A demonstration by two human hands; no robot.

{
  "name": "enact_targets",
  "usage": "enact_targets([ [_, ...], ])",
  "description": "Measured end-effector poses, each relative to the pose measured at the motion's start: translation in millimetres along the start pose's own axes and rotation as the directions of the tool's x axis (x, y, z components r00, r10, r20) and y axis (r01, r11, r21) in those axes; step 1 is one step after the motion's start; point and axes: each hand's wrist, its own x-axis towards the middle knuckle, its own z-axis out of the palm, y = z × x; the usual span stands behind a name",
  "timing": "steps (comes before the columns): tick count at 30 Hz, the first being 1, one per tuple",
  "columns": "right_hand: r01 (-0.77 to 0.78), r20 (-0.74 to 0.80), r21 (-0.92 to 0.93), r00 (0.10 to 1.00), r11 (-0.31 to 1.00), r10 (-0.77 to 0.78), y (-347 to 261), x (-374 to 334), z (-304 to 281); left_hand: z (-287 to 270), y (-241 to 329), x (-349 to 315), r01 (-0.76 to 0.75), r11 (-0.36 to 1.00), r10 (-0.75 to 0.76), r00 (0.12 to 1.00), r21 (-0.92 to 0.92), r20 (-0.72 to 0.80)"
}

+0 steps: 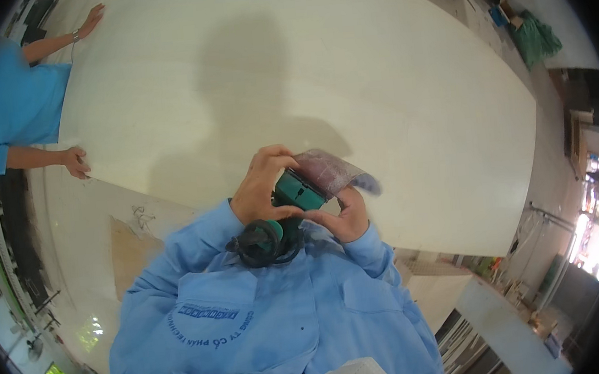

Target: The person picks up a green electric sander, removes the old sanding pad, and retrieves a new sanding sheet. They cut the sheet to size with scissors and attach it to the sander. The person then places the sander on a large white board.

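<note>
Well, I have the green tool (301,192) close in front of my chest, presumably to steady it. My left hand (260,187) is wrapped around its body, fingers above and thumb below; my right hand (348,216) grips the near end of the curved reddish sheet (328,172), likely to keep it against the tool. Beyond, a co-worker's hand (75,162) touches the pale panel (413,106).

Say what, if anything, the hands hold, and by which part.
A green-and-black tool: left hand around its left side, right hand at its right side. Whether they also grip the curled sheet is unclear.
</note>
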Motion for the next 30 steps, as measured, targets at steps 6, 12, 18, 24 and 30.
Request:
enact_targets([
  [6,-0.094,-0.235,0.015,0.967,0.995,0.095,-4.0,-11.9,6.2,28.7,-11.7,-4.2,0.170,0.931,-0.186,0.982,-0.323,-0.018],
  [12,0.099,-0.256,-0.541,0.927,0.835,-0.275,-3.0,-4.5,5.5,36.7,1.6,-0.3,0.226,0.926,-0.263,0.961,-0.303,-0.088],
  [18,0.431,-0.004,-0.592,0.844,0.681,-0.537,-10.6,-5.6,12.3,32.0,11.9,-5.8,-0.074,0.997,0.078,0.957,0.023,-0.279],
  [24,0.424,-0.028,-0.578,0.844,0.698,-0.535,-15.7,-15.4,16.2,35.0,10.7,-20.6,0.019,0.986,-0.055,0.974,-0.164,-0.218],
  [30,0.367,-0.055,-0.530,0.884,0.764,-0.464,-8.3,-21.0,7.1,44.5,4.1,-14.5,0.132,0.936,-0.192,0.969,-0.326,-0.158],
])
